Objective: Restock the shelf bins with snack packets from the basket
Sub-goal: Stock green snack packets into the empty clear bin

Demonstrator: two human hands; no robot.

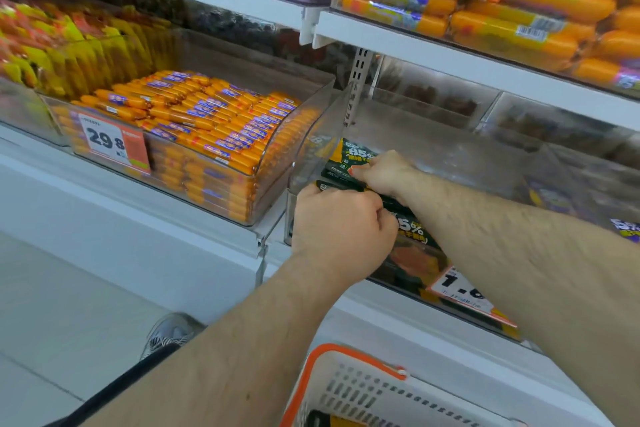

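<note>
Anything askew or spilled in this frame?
Nothing spilled or damaged. Both hands, left hand and right hand, grip dark snack packets in the clear bin. Sausage bin alongside is neatly stacked. Basket sits below.

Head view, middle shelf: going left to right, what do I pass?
Yellow and red packets → clear bin of orange sausage sticks with its 29.8 price tag → left hand and right hand, both gripping dark packets in the next clear bin.
</note>
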